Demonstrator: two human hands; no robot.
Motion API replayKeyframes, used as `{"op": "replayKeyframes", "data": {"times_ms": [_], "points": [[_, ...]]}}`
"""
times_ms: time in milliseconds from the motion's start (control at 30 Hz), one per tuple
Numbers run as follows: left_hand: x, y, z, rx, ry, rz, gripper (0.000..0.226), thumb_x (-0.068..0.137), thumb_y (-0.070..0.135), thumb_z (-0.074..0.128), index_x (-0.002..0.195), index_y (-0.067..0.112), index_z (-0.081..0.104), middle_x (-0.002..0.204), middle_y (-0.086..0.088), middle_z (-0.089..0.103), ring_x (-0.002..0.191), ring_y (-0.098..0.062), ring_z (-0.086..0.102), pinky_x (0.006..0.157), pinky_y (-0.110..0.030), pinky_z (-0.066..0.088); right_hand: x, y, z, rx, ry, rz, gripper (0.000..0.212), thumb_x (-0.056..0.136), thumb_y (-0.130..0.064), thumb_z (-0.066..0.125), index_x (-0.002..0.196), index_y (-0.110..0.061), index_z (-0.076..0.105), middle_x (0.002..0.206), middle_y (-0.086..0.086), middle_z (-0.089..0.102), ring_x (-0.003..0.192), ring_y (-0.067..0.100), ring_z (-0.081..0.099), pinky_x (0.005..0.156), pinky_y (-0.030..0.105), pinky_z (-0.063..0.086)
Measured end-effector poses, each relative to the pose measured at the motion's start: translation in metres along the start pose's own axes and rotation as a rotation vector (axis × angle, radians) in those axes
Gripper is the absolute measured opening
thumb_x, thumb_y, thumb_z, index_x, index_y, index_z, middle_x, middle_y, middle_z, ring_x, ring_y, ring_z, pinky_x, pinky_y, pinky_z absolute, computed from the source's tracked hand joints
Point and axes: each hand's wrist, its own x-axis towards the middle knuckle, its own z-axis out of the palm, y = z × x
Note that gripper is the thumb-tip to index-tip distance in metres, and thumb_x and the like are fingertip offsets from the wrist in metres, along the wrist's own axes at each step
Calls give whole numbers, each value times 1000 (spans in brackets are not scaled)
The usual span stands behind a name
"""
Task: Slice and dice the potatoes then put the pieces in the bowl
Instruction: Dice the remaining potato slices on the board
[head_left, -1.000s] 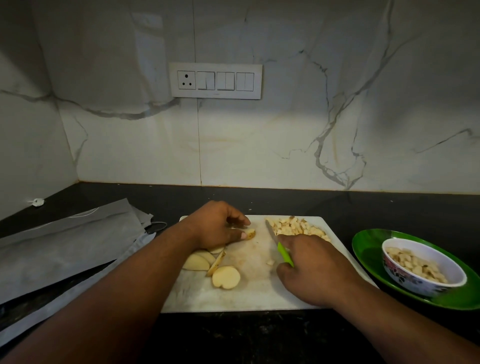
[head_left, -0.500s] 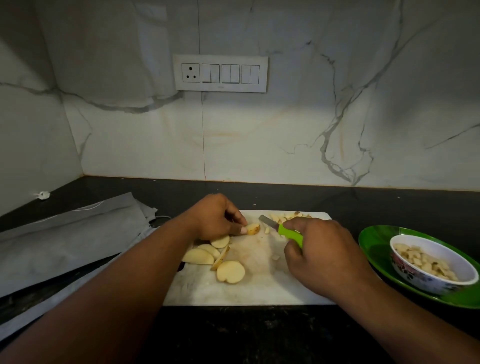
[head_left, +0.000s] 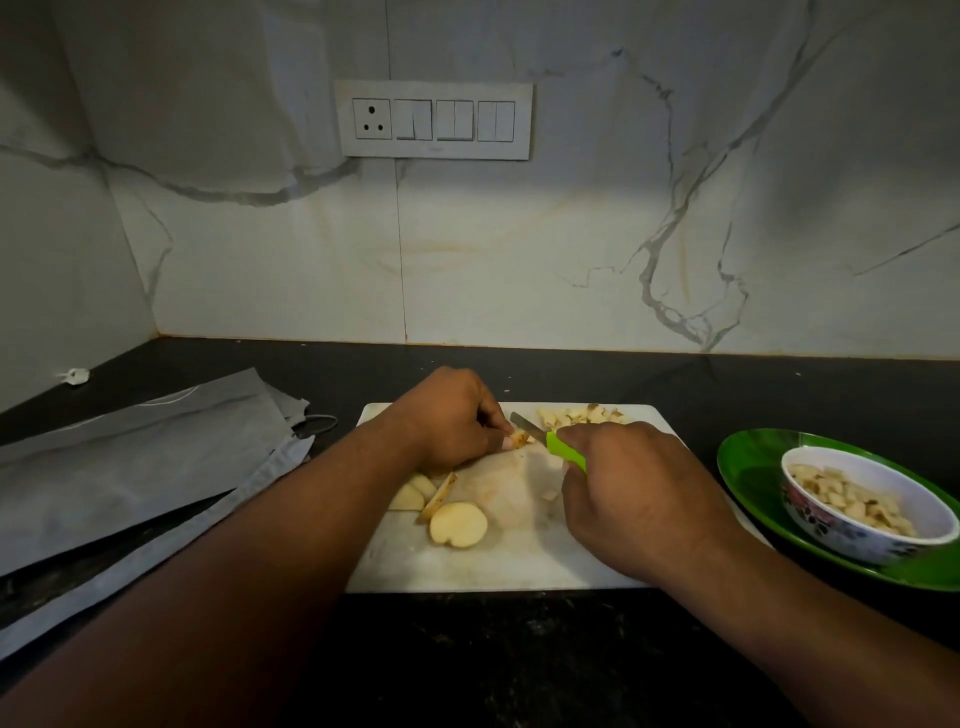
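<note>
Knife blade (head_left: 527, 427) has swung in against the potato piece (head_left: 518, 439).
Left hand (head_left: 452, 418) pinches that piece on the cutting board (head_left: 498, 564); right hand (head_left: 636, 491) grips the green handle; bowl (head_left: 865, 506) sits right.

Home kitchen. Dark stone countertop (head_left: 519, 665) meets a white grey-veined marble backsplash (head_left: 571, 249) in the far left corner. White wall socket-and-switch panel (head_left: 434, 120) above. White rectangular cutting board (head_left: 498, 566) with cut potato slices (head_left: 457, 525) at the front edge.

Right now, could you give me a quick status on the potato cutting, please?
Left hand pinning potato piece. Right hand gripping knife, blade at piece. Slices waiting. Nothing obstructing.
</note>
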Motion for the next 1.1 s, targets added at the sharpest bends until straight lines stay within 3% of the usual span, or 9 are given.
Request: {"op": "replayKeyframes", "data": {"times_ms": [100, 233, 333, 567, 733, 867, 1100], "points": [[3, 3, 2, 18, 9, -24, 13, 91, 26, 80, 102, 23, 83, 98, 13, 79, 90, -2, 69, 95, -31, 59, -1, -3, -4, -31, -11, -6, 41, 97, -35, 51, 138, -33, 56, 123, -8, 65, 108, 12, 60, 89, 24, 48], [4, 7, 4, 34, 5, -27, 12, 91, 23, 79, 102, 21, 83, 97, 14, 78, 89, -3, 69, 94, -28, 58, -10, -5, -14, -116, 33, -36, 29, 92, -36, 49, 113, -27, 67, 94, -7, 67, 75, 10, 53, 69, 22, 44], [3, 7, 3, 40, 5, -25, 12, 91, 23, 79, 103, 21, 83, 97, 18, 76, 87, -1, 67, 91, -24, 56, -18, -6, -27, -158, 15, -40, 27, 90, -41, 48, 104, -27, 67, 80, -7, 59, 72, 10, 54, 63, 23, 45], [2, 1, 0, 2, 14, -19, 13, 87, 29, 84, 99, 23, 84, 94, 17, 77, 88, 0, 69, 92, -27, 58, -16, -13, -31, -93, 131, -37, 34, 94, -40, 46, 122, -33, 64, 99, -9, 67, 79, 11, 53, 70, 22, 44], [3, 0, 0, -29, -6, -30, 13, 88, 27, 83, 100, 23, 84, 93, 14, 78, 89, -3, 70, 91, -30, 60, -9, -12, -12, -54, 111, -60, 31, 95, -36, 44, 120, -31, 62, 94, -8, 66, 74, 10, 49, 67, 22, 40], [3, 1, 1, -38, -2, -36, 12, 88, 26, 83, 100, 23, 84, 93, 14, 78, 89, -4, 70, 92, -29, 59, -7, -15, -8, -31, 40, -64, 37, 96, -38, 46, 130, -31, 58, 107, -8, 66, 91, 11, 58, 80, 25, 48], [2, 3, 2, -38, 11, -40, 10, 88, 26, 83, 98, 23, 84, 92, 15, 78, 89, -3, 69, 93, -30, 59, -17, -11, -26, -130, 55, -78, 32, 91, -42, 44, 110, -28, 66, 88, -8, 64, 76, 11, 56, 68, 23, 48]]}}
